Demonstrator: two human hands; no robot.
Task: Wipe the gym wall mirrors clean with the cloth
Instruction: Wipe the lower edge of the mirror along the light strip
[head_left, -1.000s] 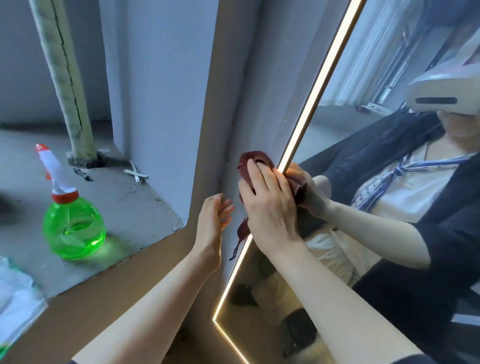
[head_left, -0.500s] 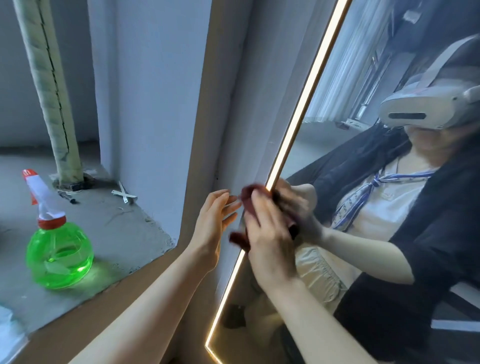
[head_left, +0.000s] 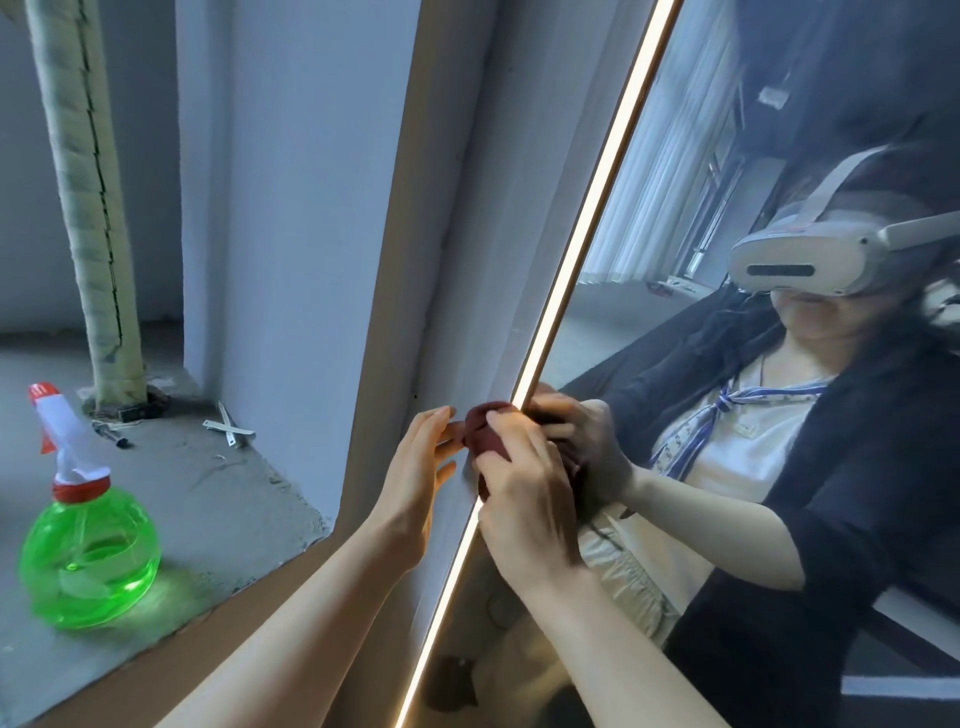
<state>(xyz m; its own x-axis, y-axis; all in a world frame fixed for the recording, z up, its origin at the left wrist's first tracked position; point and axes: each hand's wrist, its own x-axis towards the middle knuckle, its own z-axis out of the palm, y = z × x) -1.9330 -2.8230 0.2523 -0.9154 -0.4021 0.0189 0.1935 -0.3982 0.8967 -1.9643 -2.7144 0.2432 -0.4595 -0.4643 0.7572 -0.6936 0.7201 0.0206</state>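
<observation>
A dark red cloth (head_left: 480, 434) is bunched against the left edge of the wall mirror (head_left: 675, 364), right at its lit strip (head_left: 576, 249). My right hand (head_left: 524, 493) grips the cloth with curled fingers and presses it to the glass. My left hand (head_left: 418, 473) lies flat on the mirror's side frame (head_left: 395, 260) just left of the cloth, its fingers straight and its fingertips close to the cloth. The glass reflects my hand, the cloth and my seated body.
A round green spray bottle (head_left: 85, 540) with a white and red trigger stands on the concrete ledge (head_left: 218, 499) to the left. A wrapped pipe (head_left: 88, 208) rises at the back of the ledge, with small metal pieces (head_left: 228, 427) lying near its base.
My right hand has slid the cloth down along the lit edge and bunched it up smaller. My left hand has followed downwards on the frame. The view has tilted up a little.
</observation>
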